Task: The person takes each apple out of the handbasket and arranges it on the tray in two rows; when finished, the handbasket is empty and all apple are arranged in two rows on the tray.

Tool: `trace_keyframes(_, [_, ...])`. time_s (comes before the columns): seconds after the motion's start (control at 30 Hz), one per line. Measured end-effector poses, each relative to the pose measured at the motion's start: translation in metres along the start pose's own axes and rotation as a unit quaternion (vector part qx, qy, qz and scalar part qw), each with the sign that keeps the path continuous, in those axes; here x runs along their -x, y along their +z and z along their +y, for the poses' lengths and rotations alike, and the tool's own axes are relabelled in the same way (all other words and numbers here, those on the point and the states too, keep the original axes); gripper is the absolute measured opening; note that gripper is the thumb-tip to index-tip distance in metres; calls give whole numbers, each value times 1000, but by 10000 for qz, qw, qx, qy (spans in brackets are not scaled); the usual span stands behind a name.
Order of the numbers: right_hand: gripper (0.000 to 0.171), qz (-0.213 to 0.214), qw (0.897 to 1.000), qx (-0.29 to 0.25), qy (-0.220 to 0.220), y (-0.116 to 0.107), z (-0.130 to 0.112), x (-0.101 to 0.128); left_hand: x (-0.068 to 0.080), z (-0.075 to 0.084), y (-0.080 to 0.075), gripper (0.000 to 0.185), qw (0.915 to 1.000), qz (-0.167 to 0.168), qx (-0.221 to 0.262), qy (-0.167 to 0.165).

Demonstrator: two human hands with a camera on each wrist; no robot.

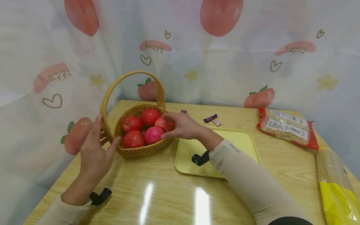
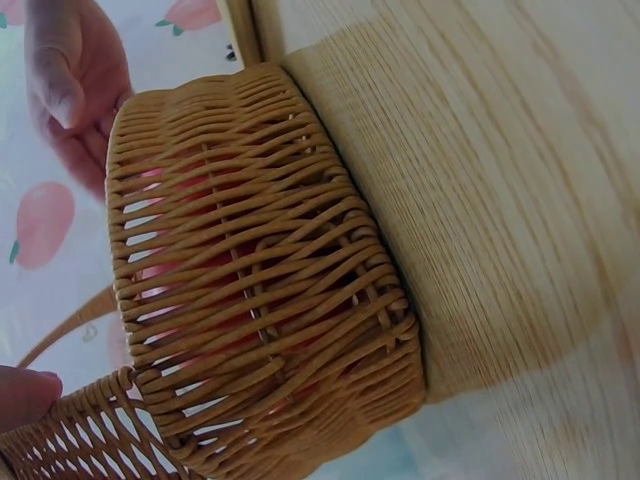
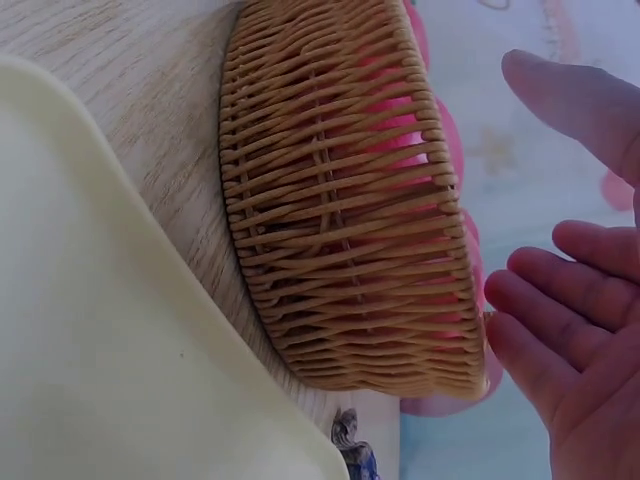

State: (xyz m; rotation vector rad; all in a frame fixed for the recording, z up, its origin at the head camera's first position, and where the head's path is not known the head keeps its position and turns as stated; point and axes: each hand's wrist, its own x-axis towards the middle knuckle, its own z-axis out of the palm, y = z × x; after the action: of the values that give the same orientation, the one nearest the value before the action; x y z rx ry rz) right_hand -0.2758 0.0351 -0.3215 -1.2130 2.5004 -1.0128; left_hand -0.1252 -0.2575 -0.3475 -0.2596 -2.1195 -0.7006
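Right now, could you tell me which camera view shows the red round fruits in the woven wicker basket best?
The head view: five red round fruits lie uncovered inside the woven wicker basket. Both wrist views show only red glimpses through the weave.

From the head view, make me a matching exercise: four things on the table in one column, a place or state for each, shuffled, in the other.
Things:
1. basket
2. tray
3. candies
4. red packet

Places or states:
A. lies near the table's far right edge
B. holds red fruit, between the two hands
C. yellow, under the right forearm
D. lie on the wood behind the tray

Pairs: 1-B, 2-C, 3-D, 4-A
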Motion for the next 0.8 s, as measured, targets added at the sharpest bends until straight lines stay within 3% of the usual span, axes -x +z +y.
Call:
trace_keyframes(0.2, [85, 134, 9994, 268, 152, 3, 0, -8, 1, -1, 2, 99, 10000, -36, 10, -38])
trace_keyframes(0.4, [83, 175, 9996, 82, 194, 6, 2, -15, 3, -1, 2, 99, 10000, -40, -39, -8])
trace_keyframes(0.8, [78, -395, 9992, -44, -59, 15, -16, -29, 0, -2, 0, 102, 9998, 38, -78, 167])
